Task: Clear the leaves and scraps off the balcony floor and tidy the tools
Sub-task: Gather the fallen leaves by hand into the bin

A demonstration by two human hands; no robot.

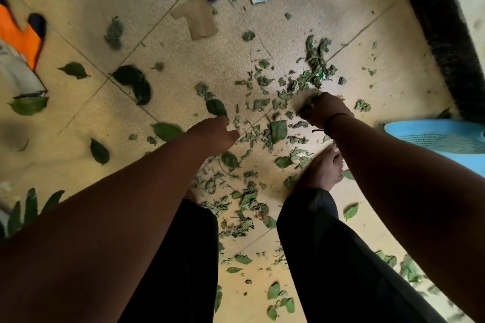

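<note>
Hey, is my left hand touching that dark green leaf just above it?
Touching. The head view shows the left hand with its fingertips closed on the lower edge of the dark green leaf, no floor visible between them.

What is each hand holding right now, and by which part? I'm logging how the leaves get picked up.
The left hand pinches a single green leaf by its lower end. The right hand grips a bunch of leaf scraps in its curled fingers.
</note>
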